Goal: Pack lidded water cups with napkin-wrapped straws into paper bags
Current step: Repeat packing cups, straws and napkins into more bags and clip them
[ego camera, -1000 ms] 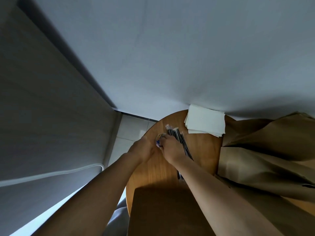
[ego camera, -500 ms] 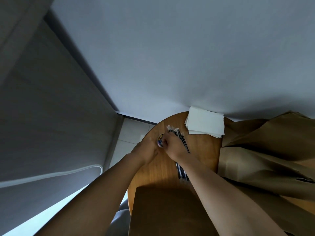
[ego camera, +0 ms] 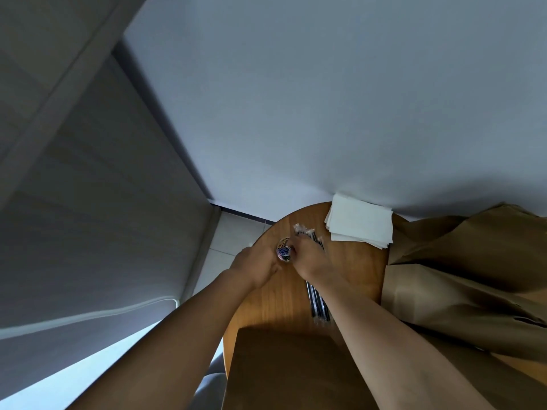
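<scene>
On a round wooden table (ego camera: 284, 300) my left hand (ego camera: 257, 267) grips a small round container (ego camera: 283, 251) of coloured paper clips from its left side. The curled fingertips of my right hand (ego camera: 308, 259) sit at the container's open top; whether they pinch anything is hidden. A bundle of dark wrapped straws (ego camera: 318, 301) lies under my right wrist, with its pale wrapper ends (ego camera: 302, 229) showing beyond the fingers. A stack of white napkins (ego camera: 361, 225) lies at the table's far edge. No cup is in view.
Brown paper bags (ego camera: 461, 279) lie crumpled over the right side of the table. Another brown bag (ego camera: 296, 371) stands at the near edge between my forearms. A white wall runs behind the table, with tiled floor (ego camera: 228, 241) and a grey door to the left.
Both hands stay at the clip container, with the right fingers shifting slightly at its top. The camera has tilted a little.
</scene>
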A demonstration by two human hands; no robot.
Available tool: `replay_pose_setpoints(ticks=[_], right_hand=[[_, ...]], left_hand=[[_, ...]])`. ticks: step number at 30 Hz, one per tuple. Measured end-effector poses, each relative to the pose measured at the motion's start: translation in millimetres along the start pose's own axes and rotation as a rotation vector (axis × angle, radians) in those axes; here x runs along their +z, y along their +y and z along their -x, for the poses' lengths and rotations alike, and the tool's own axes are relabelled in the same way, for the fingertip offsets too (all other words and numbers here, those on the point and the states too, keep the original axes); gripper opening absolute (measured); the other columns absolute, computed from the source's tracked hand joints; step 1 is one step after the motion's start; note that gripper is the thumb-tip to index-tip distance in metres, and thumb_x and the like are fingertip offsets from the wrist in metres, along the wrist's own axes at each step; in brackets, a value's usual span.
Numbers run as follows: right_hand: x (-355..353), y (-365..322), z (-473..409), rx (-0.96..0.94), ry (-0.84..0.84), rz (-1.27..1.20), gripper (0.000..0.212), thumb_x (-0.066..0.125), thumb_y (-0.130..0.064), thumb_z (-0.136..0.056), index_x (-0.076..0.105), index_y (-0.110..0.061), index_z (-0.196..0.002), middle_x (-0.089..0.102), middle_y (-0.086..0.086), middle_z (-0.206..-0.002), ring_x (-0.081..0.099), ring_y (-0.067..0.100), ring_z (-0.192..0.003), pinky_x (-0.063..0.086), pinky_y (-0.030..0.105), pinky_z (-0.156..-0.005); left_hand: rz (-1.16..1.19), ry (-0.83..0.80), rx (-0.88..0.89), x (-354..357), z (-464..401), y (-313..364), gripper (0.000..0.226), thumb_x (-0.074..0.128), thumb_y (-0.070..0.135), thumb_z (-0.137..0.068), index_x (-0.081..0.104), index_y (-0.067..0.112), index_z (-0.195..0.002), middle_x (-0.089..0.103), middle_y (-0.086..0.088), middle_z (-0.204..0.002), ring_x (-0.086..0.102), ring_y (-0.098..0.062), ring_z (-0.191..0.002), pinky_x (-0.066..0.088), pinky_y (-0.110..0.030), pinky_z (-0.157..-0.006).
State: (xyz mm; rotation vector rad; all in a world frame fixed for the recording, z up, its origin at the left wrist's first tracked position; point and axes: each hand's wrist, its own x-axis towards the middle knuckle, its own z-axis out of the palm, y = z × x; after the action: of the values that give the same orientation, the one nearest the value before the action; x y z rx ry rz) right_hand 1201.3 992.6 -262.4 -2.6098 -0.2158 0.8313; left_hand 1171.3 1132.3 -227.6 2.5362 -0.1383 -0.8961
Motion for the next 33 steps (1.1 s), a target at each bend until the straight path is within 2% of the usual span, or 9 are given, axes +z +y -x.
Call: replay_pose_setpoints(ticks=[5, 11, 14, 18, 22, 24, 27, 30, 33], right_hand=[[-4, -5, -3, 0.036, 0.012, 0.103, 0.021, 0.039, -0.010, -0.099, 0.059, -0.005, -0.104, 0.053, 0.011, -0.131, 0.052, 0.027, -0.117, 0.040, 0.039, -0.092], [-10, -6, -3, 0.024, 0.015, 0.138, 0.032, 0.039, -0.022, -0.101, 0.054, -0.006, -0.124, 0.050, 0.011, -0.136, 0.051, 0.027, -0.120, 0.040, 0.037, -0.093], [-14, -8, 3, 0.021, 0.050, 0.068, 0.031, 0.040, -0.021, -0.101, 0.058, -0.004, -0.119, 0.050, 0.012, -0.136, 0.051, 0.027, -0.120, 0.039, 0.036, -0.092], [-21, -14, 23, 0.035, 0.105, -0.268, 0.022, 0.050, -0.013, -0.097, 0.065, -0.002, -0.108, 0.064, 0.014, -0.115, 0.059, 0.026, -0.108, 0.041, 0.027, -0.079], [-33, -25, 59, 0.022, 0.155, -0.566, 0.013, 0.056, -0.008, -0.094, 0.068, -0.003, -0.096, 0.059, -0.011, -0.081, 0.052, 0.000, -0.076, 0.036, 0.004, -0.066], [-42, -28, 81, 0.004, 0.202, -0.624, 0.011, 0.058, -0.006, -0.092, 0.064, -0.009, -0.084, 0.053, -0.013, -0.070, 0.046, -0.004, -0.065, 0.036, 0.007, -0.061], [-52, -32, 131, -0.016, 0.246, -0.673, 0.018, 0.058, -0.006, -0.092, 0.058, -0.015, -0.077, 0.052, -0.013, -0.074, 0.044, -0.005, -0.067, 0.035, 0.009, -0.064], [-62, -33, 181, -0.027, 0.298, -0.680, 0.013, 0.057, -0.008, -0.092, 0.059, -0.014, -0.081, 0.055, -0.008, -0.071, 0.049, 0.004, -0.060, 0.039, 0.012, -0.056], [-64, -34, 229, -0.025, 0.357, -0.590, 0.022, 0.057, -0.014, -0.093, 0.057, -0.021, -0.072, 0.057, -0.004, -0.065, 0.050, 0.008, -0.056, 0.040, 0.023, -0.057]], left_hand=[[0.000, -0.001, -0.020, -1, 0, 3, 0.028, 0.046, 0.022, -0.099, 0.060, 0.002, -0.113, 0.064, -0.016, -0.108, 0.061, -0.028, -0.096, 0.038, -0.023, -0.072], [0.046, -0.016, -0.024, -1, 0, 5, 0.028, 0.040, 0.015, -0.100, 0.059, -0.001, -0.114, 0.062, -0.018, -0.105, 0.060, -0.028, -0.092, 0.035, -0.023, -0.066], [0.061, -0.007, -0.020, 0, 4, 4, 0.027, 0.043, 0.015, -0.099, 0.058, 0.000, -0.114, 0.062, -0.016, -0.104, 0.059, -0.026, -0.087, 0.035, -0.022, -0.065], [0.048, 0.006, 0.013, 2, 17, 8, 0.024, 0.043, 0.015, -0.097, 0.058, 0.008, -0.115, 0.061, -0.010, -0.097, 0.052, -0.016, -0.076, 0.042, -0.027, -0.065], [0.061, 0.051, 0.037, -2, 44, 26, 0.026, 0.045, 0.015, -0.094, 0.057, 0.013, -0.117, 0.049, -0.001, -0.082, 0.053, -0.020, -0.076, 0.040, -0.029, -0.061], [0.049, 0.082, 0.043, -5, 59, 33, 0.034, 0.045, 0.016, -0.092, 0.053, 0.015, -0.125, 0.053, -0.005, -0.092, 0.055, -0.025, -0.086, 0.037, -0.027, -0.065], [0.028, 0.130, 0.064, -6, 96, 45, 0.042, 0.047, 0.016, -0.091, 0.049, 0.018, -0.133, 0.058, -0.011, -0.119, 0.055, -0.029, -0.106, 0.040, -0.029, -0.075], [0.033, 0.162, 0.073, -5, 134, 53, 0.041, 0.047, 0.017, -0.094, 0.049, 0.016, -0.135, 0.061, -0.013, -0.122, 0.055, -0.029, -0.112, 0.042, -0.030, -0.086], [0.035, 0.226, 0.092, -1, 175, 56, 0.037, 0.039, 0.019, -0.098, 0.051, 0.015, -0.133, 0.058, -0.009, -0.131, 0.053, -0.027, -0.119, 0.043, -0.033, -0.097]])
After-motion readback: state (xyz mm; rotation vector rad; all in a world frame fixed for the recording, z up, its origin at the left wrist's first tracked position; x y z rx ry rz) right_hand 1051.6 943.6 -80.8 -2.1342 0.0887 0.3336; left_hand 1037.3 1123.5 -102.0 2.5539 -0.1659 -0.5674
